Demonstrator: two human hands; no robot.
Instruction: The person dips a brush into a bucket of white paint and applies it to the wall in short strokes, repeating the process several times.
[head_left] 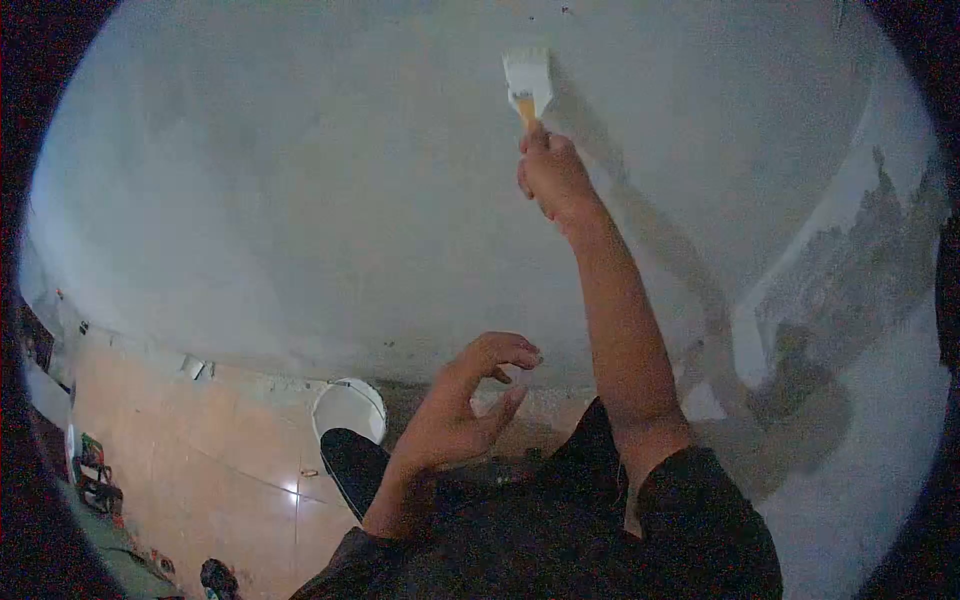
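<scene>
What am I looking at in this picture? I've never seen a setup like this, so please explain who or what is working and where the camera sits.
There is no machine here: a person works with two bare hands. The single picture comes from a camera worn on the head, looking forward and down, so the person's arms reach in from below.

The right hand grips a flat paintbrush by its handle, with its pale bristles up at a grey wall; whether they touch it is hard to tell. The left hand is lower, fingers loosely curled, with nothing visible in it. On the tiled floor stands a white bucket, partly hidden.
</scene>
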